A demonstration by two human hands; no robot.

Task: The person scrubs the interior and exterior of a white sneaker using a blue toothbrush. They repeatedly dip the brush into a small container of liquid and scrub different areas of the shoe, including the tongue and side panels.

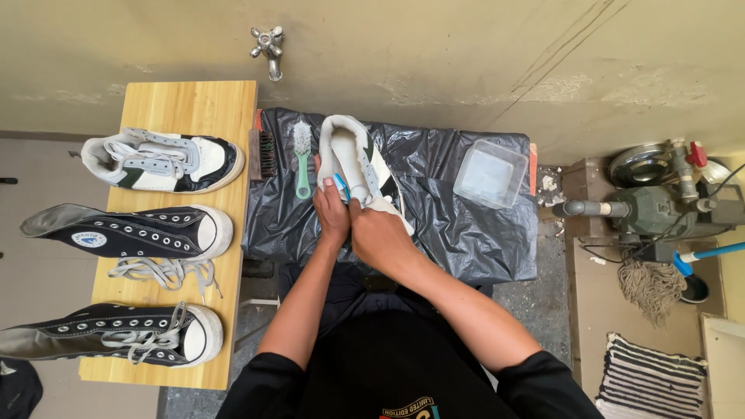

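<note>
A white and black sneaker [346, 152] lies on a black plastic sheet [466, 233] in front of me. My left hand [331, 211] grips the sneaker's side, and a small blue object [341, 184] shows at its fingertips. My right hand [378, 235] presses a white cloth [386, 205] against the sneaker's near end. A green-handled brush [302, 159] lies just left of the sneaker.
A wooden bench [190, 109] on the left holds a matching white sneaker [163, 161], two black high-top shoes [132, 230] [116, 334] and loose laces [163, 271]. A clear plastic tub [490, 173] sits on the sheet's right. A wall tap [268, 46], a pump [660, 206] and a mop [660, 283] are nearby.
</note>
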